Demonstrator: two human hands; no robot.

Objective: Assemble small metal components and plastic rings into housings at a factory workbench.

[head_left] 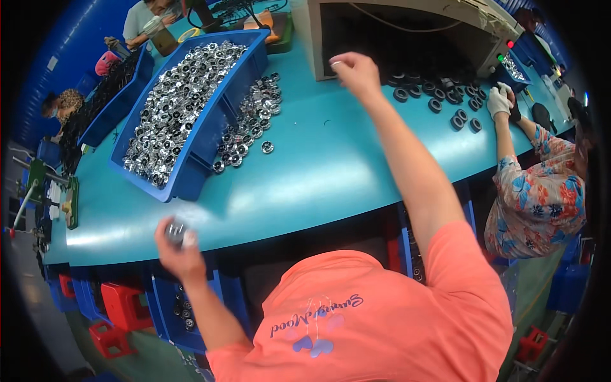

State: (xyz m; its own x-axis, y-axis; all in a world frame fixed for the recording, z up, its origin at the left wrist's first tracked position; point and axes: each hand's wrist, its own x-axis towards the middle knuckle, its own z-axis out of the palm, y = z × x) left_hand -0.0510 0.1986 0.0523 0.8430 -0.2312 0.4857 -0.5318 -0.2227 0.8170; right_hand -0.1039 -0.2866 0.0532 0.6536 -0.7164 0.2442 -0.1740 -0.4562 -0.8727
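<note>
My left hand [180,253] is closed around a small black wheel [175,232] with a shiny hub, slightly blurred, above the table's near left edge. My right hand [358,75] reaches across the table in front of the machine opening, its fingers curled in a pinch. Whatever those fingertips hold, if anything, is too small to tell. Silver wheel hubs [184,95] fill a large blue bin [202,143] to the left. More loose hubs [245,130] lie heaped along that bin's right side, between my two hands.
Black rubber rings [436,105] are strewn at the mouth of a beige machine [313,44]. At the right, a co-worker's gloved hand [500,100] rests by them. Another blue bin [118,95] holds dark parts. Below the table's edge are a blue crate [167,318] and red stools [127,307].
</note>
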